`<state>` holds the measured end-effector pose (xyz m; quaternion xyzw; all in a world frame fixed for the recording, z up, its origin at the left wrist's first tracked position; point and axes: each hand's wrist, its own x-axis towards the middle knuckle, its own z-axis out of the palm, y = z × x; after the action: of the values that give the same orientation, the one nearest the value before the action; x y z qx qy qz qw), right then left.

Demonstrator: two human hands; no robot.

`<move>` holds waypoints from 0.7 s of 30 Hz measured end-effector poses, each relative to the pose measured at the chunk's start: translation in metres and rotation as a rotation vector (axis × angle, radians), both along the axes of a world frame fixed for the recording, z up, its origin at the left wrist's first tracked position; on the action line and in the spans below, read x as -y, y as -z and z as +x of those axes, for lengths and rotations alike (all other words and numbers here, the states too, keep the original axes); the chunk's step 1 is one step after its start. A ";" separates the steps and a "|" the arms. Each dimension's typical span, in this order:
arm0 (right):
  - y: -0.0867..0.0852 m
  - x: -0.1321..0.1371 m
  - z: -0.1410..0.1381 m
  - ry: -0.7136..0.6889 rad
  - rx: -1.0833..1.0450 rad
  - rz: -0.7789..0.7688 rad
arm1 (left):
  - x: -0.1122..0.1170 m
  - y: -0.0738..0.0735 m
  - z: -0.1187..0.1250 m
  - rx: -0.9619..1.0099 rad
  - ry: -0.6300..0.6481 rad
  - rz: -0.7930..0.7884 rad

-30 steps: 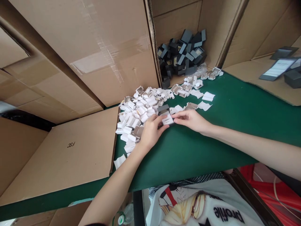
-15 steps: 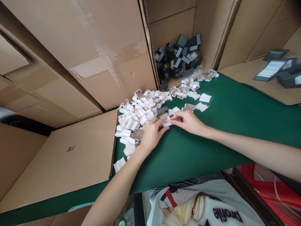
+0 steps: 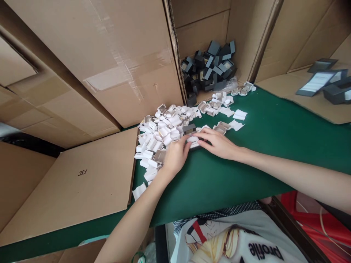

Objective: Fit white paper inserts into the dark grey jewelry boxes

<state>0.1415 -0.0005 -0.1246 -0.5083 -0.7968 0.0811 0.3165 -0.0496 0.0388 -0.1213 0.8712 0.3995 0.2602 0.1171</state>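
**Left hand [image 3: 174, 155] and right hand [image 3: 216, 143] meet at a small white piece [image 3: 193, 141]**

The small white piece sits between the fingertips of both hands, just above the green tabletop [image 3: 219, 179], with a dark edge showing beneath it. The left thumb and forefinger pinch its left side. The right thumb and fingers, slightly parted, touch its right side — whether they grip it or only rest there, I cannot tell.

Just beyond the left fingertips stands a dark grey box part [image 3: 189, 129], open at the front; whether it joins the dark edge under the white piece is hidden by the fingers. A loose pile of folded white pieces [image 3: 156, 135] spreads left of and beyond the left hand, and more of them trail away beyond the right hand. Farther out, past both hands, dark boxes [image 3: 208, 69] lie heaped inside a cardboard carton [image 3: 201, 31].

Left of the left hand lies a cardboard flap [image 3: 65, 193] marked FSC. Well to the right of the right hand, a few dark open boxes [image 3: 336, 90] rest on another piece of cardboard [image 3: 290, 87] — nearer the body, below both hands, is a printed white cloth [image 3: 244, 239].
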 end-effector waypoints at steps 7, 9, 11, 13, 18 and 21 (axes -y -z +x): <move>0.003 -0.009 -0.011 0.068 0.002 0.011 | 0.004 -0.004 0.009 -0.231 -0.154 0.098; 0.003 -0.011 -0.013 0.080 0.034 0.037 | 0.006 -0.005 0.011 -0.295 -0.183 0.142; 0.004 -0.011 -0.014 0.085 0.068 0.050 | 0.008 -0.006 0.013 -0.324 -0.189 0.161; 0.004 -0.011 -0.015 0.091 0.109 0.062 | 0.008 -0.006 0.013 -0.328 -0.183 0.153; 0.005 -0.009 -0.019 0.128 0.235 0.126 | 0.007 -0.004 0.012 -0.297 -0.138 0.108; 0.004 -0.007 -0.021 0.148 0.313 0.149 | 0.007 -0.004 0.013 -0.312 -0.117 0.085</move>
<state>0.1207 0.0064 -0.1287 -0.5472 -0.8004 -0.0816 0.2306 -0.0365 0.0315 -0.1175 0.8805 0.4514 0.1450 0.0015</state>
